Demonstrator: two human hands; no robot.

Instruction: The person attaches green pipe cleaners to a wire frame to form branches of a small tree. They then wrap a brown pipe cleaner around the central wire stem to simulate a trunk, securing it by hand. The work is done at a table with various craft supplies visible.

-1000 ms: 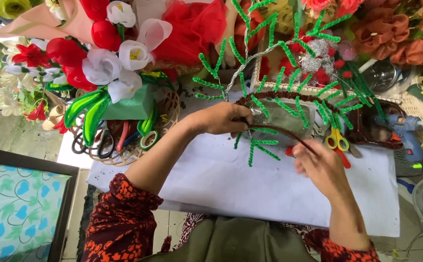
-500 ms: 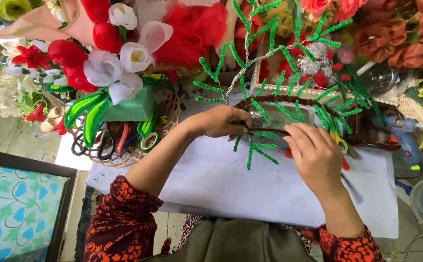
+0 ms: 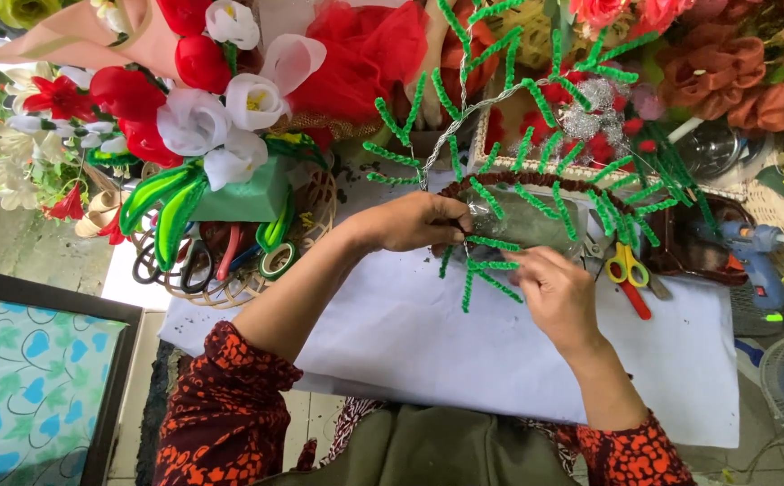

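Green pipe-cleaner branches (image 3: pixel 491 270) sprout from a brown-wrapped wire stem (image 3: pixel 536 184) at the centre of the frame, just above a white sheet (image 3: pixel 428 342) that covers the worktop. Left hand (image 3: pixel 419 220) sits closed around the stem's near end, knuckles up, fingers curled tight on the wrapped wire. Right hand (image 3: pixel 558 292), a little lower and to the right of it, pinches one of the short green pieces between thumb and fingertips, the rest of the fingers loosely bent. Both hands lie close together, almost touching, over the upper edge of the sheet. Sleeves are red and black patterned.

Scissors with yellow and red handles (image 3: pixel 628 270) lie just right of the right hand, on the sheet's upper right part. Farther right rests a blue glue gun (image 3: pixel 752 252). At the left of centre stands a woven basket (image 3: pixel 311 225) holding a green foam block (image 3: pixel 239 198) and more scissors, with red and white fabric flowers (image 3: pixel 203 99) above it in the upper left. Orange fabric blooms (image 3: pixel 725 72) fill the upper right. A framed panel with blue hearts (image 3: pixel 32 387) takes the lower left corner
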